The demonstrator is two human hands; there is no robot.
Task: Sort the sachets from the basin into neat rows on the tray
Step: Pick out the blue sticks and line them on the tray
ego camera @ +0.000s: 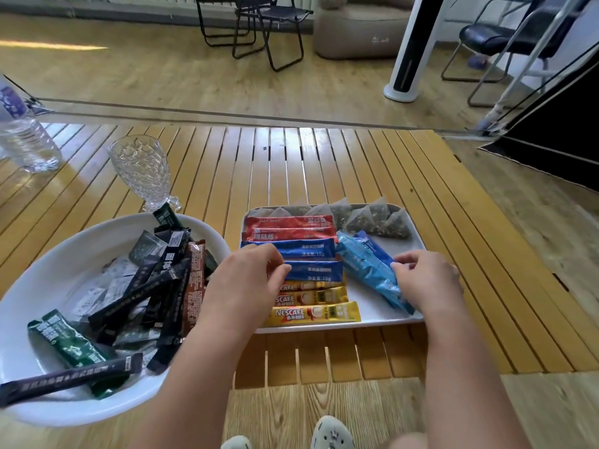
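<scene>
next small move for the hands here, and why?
Probably turn the light blue sachets square with the rows. The right hand grips their near end, and they lie diagonally on the tray, while the red, dark blue sachets and yellow ones lie level. The left hand is at the dark blue pair.

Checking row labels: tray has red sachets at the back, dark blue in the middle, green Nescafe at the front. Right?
Not quite: the head view shows the Nescafe sachets at the front of the tray are yellow, not green. Red sachets and dark blue sachets are as stated.
</scene>
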